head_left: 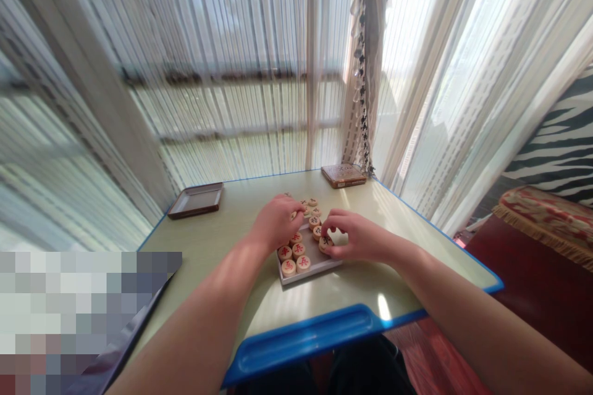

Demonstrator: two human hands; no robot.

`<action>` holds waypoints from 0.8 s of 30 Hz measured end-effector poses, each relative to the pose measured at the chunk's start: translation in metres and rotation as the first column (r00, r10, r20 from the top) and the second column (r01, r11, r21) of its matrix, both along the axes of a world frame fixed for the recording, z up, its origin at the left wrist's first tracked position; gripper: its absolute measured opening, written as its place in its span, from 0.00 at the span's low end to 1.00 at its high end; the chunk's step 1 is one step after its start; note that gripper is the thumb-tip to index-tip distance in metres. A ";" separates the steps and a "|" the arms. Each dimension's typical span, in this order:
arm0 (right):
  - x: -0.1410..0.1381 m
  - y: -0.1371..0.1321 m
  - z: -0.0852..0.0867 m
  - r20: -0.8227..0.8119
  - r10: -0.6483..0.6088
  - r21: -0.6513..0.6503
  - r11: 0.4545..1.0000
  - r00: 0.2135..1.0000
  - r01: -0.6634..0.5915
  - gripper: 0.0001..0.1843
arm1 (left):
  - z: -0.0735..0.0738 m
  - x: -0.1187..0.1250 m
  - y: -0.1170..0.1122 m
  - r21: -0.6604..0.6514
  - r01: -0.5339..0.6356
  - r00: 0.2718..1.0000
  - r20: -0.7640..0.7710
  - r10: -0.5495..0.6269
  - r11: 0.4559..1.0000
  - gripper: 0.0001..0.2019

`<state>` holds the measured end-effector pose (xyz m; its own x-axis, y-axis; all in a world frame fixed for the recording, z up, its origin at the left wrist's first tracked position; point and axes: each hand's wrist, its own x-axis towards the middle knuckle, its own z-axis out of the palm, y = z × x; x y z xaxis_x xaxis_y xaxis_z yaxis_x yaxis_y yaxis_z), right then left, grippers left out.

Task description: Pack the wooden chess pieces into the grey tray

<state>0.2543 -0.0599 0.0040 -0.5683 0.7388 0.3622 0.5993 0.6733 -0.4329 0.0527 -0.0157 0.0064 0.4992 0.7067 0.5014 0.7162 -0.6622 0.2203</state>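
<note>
A shallow grey box tray (311, 273) lies on the table, with round wooden Chinese chess pieces inside. Red-marked pieces (299, 249) fill its left side; black-marked ones (314, 222) form a line on the right. My right hand (354, 236) pinches a black-marked piece (325, 244) between thumb and fingers at the tray's right edge. Over the tray's far left part, my left hand (278, 220) has its fingers curled down round a piece, mostly hidden beneath them. Beyond the fingertips are several more pieces (312, 202), partly covered by the left hand.
At the table's back left lies an open box lid (197, 200). A closed brown flat box (344, 175) sits at the back right corner. The pale green table (241, 203) has a blue rim with a molded groove (306, 334) in front. Strip curtains (259, 117) hang behind it.
</note>
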 end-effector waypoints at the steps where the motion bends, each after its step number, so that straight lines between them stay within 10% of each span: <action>1: 0.001 0.001 0.001 -0.014 -0.007 0.013 1.000 1.000 0.008 0.10 | 0.000 0.000 0.000 0.001 0.002 1.000 -0.004 -0.002 1.000 0.12; 17: 0.003 0.004 -0.002 0.007 -0.007 0.001 1.000 1.000 0.007 0.10 | -0.004 -0.009 0.010 0.033 -0.287 0.958 0.040 0.285 0.957 0.16; 24: 0.000 0.003 -0.003 0.029 0.000 -0.039 0.999 1.000 0.001 0.10 | -0.003 -0.004 0.006 0.044 -0.231 0.973 0.017 0.230 0.972 0.14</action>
<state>0.2543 -0.0566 0.0008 -0.5780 0.7520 0.3169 0.6121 0.6563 -0.4411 0.0484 -0.0096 0.0034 0.3195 0.7783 0.5405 0.8485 -0.4890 0.2025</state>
